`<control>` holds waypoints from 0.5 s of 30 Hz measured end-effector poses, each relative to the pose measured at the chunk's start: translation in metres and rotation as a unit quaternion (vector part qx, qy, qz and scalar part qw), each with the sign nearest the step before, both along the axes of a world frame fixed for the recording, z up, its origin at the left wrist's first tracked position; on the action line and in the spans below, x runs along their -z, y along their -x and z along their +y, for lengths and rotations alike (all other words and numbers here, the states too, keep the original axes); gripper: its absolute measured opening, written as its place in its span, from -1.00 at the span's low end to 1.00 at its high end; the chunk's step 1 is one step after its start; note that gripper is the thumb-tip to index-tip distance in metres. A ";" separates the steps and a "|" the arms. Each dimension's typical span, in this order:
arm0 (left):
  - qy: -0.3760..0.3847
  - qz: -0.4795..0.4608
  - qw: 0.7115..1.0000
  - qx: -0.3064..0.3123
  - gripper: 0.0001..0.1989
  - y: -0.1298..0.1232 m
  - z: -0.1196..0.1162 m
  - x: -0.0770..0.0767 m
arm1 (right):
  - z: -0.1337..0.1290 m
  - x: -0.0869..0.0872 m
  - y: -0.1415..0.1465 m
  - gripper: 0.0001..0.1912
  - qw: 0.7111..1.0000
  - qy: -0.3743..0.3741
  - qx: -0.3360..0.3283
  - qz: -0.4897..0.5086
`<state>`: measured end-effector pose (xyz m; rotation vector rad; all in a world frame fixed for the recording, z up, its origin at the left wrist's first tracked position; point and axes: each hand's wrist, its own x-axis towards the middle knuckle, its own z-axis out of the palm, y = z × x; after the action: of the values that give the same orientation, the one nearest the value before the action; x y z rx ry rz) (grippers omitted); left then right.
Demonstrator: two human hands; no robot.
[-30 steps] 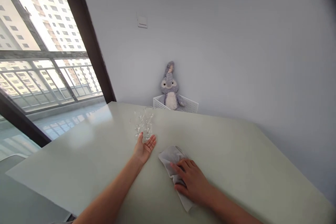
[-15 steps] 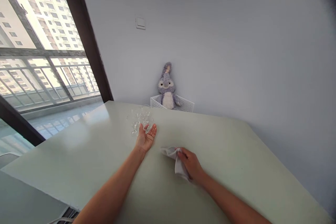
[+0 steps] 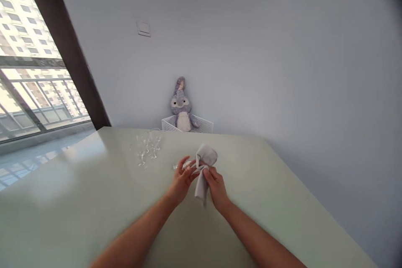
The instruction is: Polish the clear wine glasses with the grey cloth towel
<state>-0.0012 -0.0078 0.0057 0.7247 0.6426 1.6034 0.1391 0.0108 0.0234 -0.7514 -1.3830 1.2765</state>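
In front of me my left hand (image 3: 182, 181) grips a small clear glass (image 3: 186, 164), which lies sideways in the fingers with one end pointing left. The other end of that glass disappears into a pale grey cloth (image 3: 207, 154). My right hand (image 3: 216, 186) is closed on the cloth, pinching it between thumb and fingers, and part of it hangs down below. Behind and to the left, several clear stemmed glasses (image 3: 148, 147) are grouped on the table; their exact shapes are hard to make out.
The pale green table (image 3: 257, 184) runs back to a grey wall (image 3: 251, 50). At its far edge a white perforated basket (image 3: 204, 125) holds a grey plush toy (image 3: 181, 104). A light switch (image 3: 143, 29) is on the wall, and a dark-framed window (image 3: 67, 46) stands at left.
My left hand has come away from the glass group with one glass, moving toward the right hand. The cloth has been brought up against that glass. The view has turned to the right.
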 end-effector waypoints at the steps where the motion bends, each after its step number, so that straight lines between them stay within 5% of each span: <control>1: 0.006 0.015 1.000 0.004 -0.56 -0.001 -0.003 0.002 | -0.002 0.007 0.003 -0.67 0.999 -0.017 -0.007 -0.029; 5: 0.000 0.104 0.994 -0.015 -0.48 0.002 -0.009 0.007 | -0.003 0.026 0.004 -0.57 0.991 0.043 -0.123 -0.016; 9: -0.068 0.206 0.976 -0.012 -0.47 0.002 -0.008 0.013 | -0.004 0.026 0.000 -0.55 0.968 0.074 -0.240 0.015; 12: -0.071 0.240 0.968 0.030 -0.48 0.004 -0.009 0.014 | -0.003 0.024 -0.002 -0.62 0.971 0.047 -0.233 -0.016; 15: -0.055 0.237 0.965 0.102 -0.44 0.011 -0.010 0.009 | 0.000 0.025 -0.005 -0.72 0.973 0.096 -0.209 0.007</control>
<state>-0.0120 -0.0174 -0.0034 1.2376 0.7948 1.2871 0.1440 0.0110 -0.0016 -0.5943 -1.4683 1.7609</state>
